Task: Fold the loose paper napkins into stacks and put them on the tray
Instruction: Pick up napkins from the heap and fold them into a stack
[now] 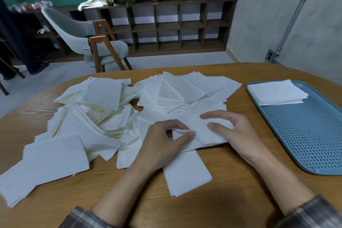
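Observation:
Several loose white paper napkins (96,116) lie spread over the left and middle of the wooden table (231,181). One napkin (201,131) lies in front of me between both hands. My left hand (164,144) pinches its left corner between thumb and fingers. My right hand (233,133) holds its right side, thumb lying on top and fingers curled at the far edge. A blue perforated tray (305,135) sits at the right, with a stack of folded napkins (275,92) at its far end.
A folded napkin (187,172) lies near the table's front edge under my left wrist. Beyond the table stand a grey chair (83,39), a low wooden shelf (166,26) with potted plants, and a grey wall at the right.

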